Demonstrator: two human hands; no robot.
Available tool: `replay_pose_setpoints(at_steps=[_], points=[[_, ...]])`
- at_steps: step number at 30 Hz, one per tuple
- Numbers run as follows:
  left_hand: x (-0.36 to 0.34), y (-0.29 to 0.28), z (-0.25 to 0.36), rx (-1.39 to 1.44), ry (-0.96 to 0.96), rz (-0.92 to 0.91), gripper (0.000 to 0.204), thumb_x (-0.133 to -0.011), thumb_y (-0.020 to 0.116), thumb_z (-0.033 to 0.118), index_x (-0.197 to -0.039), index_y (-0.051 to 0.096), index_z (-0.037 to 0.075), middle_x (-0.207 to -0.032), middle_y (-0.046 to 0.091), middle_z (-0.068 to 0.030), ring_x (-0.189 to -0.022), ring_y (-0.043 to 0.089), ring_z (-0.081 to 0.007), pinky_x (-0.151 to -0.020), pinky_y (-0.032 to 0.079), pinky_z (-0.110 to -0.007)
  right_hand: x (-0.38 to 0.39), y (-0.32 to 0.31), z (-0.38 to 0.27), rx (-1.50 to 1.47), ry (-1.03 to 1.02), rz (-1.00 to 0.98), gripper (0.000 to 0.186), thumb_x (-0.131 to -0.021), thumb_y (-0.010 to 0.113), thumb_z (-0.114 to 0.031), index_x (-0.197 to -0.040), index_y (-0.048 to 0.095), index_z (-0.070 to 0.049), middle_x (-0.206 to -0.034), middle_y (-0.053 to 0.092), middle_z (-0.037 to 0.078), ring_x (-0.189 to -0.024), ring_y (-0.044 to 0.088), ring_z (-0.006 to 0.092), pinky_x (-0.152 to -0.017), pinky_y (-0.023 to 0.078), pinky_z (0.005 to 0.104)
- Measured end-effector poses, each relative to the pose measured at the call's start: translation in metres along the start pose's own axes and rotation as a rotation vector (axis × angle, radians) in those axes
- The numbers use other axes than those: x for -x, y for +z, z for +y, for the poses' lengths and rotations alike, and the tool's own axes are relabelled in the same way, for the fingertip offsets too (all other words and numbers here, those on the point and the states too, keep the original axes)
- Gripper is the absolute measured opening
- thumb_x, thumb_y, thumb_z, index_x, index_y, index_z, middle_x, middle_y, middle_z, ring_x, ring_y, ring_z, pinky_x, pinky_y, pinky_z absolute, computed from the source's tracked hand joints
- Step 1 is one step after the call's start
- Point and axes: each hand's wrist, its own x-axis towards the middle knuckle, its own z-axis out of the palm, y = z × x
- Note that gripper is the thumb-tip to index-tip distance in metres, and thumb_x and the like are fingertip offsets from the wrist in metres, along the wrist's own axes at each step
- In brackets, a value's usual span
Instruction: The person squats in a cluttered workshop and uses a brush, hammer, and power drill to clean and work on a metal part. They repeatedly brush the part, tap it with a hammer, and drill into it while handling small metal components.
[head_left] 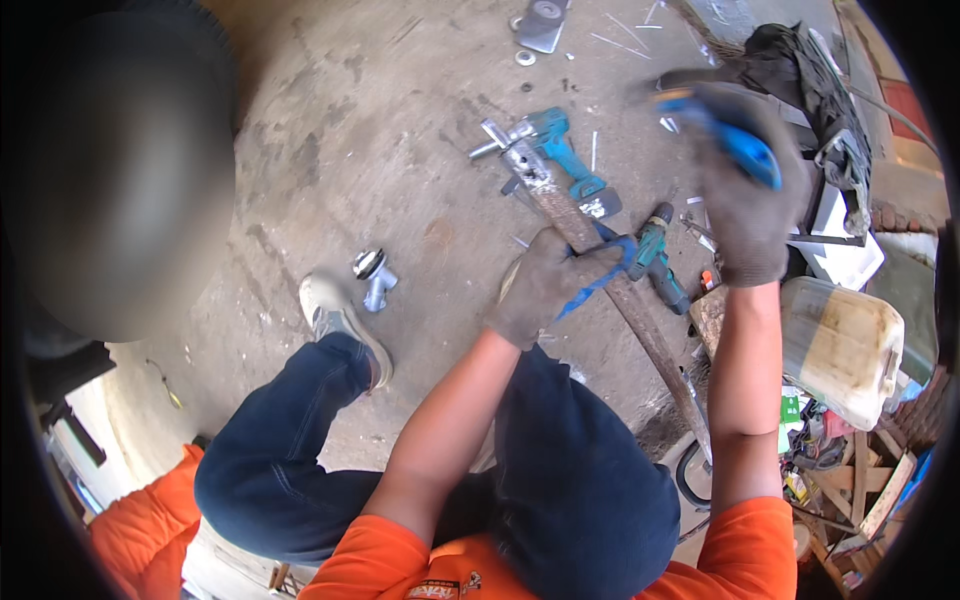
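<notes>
Grey glove on the left hand [545, 285]: fingers closed round a long, worn bar [650, 335] about midway, thumb side uppermost. Bar slants over the concrete floor [420, 200], far end carrying a bright metal piece [494, 132], near end down beside the right thigh, toward the floor's cluttered right edge; whether that end bears on anything, I cannot tell. Right hand [752, 215], gloved too, is well apart from the bar, out to its right, curled round a blue-handled tool [750, 155]. Hand and tool are blurred; kind of tool unclear, tightness of the grip likewise. Looks like striking or scraping work on the bar, in my judgement. Done well, it wants the left fingers well back from the worked end, the bar braced so it cannot roll, and short, square strokes with the eye on the metal piece. One teal drill [562, 150] lies just beside the far end, another [650, 250] nearer the floor's right edge; better both slid aside, since a stray stroke could catch them.
</notes>
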Motion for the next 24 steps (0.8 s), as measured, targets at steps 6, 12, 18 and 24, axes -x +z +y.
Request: replay_pose_setpoints(at_steps=[6,12,18,24], points=[[0.026,-0.021,0.022,-0.101,-0.066,-0.002,0.025,-0.089,0.067,0.011,-0.11,0.066,-0.003,-0.102,0.069,-0.0081,-0.092,0.064,-0.0137,-0.085,0.052,-0.028,0.136,-0.016,0.082,-0.352,0.918,-0.591,0.021,-0.084,0.073,-0.017,-0.097,0.07,-0.001,-0.078,0.069,0.006,-0.066,0.063,0.0144,-0.064,0.052,0.0308],[0.062,-0.141,0.001,-0.763,-0.446,0.582,0.043,-0.092,0.064,0.036,-0.115,0.066,-0.001,-0.112,0.068,-0.0152,-0.099,0.066,-0.0207,-0.087,0.051,-0.032,0.311,-0.026,0.156,0.149,0.708,-1.209,0.053,-0.077,0.075,-0.035,-0.111,0.064,0.004,-0.085,0.068,0.018,-0.073,0.067,0.0251,-0.068,0.052,0.0387],[0.108,-0.252,-0.089,-1.32,-0.896,0.833,0.079,-0.075,0.071,0.051,-0.134,0.054,0.001,-0.134,0.056,-0.0234,-0.125,0.054,-0.0354,-0.106,0.041,-0.037,0.18,-0.041,0.041,-0.769,1.172,-0.687,0.053,-0.093,0.063,-0.035,-0.128,0.057,0.004,-0.103,0.067,0.011,-0.078,0.061,0.0116,-0.072,0.051,0.0305],[0.1,-0.225,-0.094,-1.439,-0.826,0.936,0.07,-0.076,0.075,0.043,-0.128,0.056,0.0,-0.132,0.055,-0.0189,-0.118,0.057,-0.033,-0.102,0.043,-0.039,0.143,-0.038,-0.025,-0.315,0.445,-0.745,0.057,-0.086,0.072,-0.02,-0.135,0.05,0.002,-0.109,0.066,0.028,-0.101,0.069,0.0316,-0.087,0.051,0.0366]])
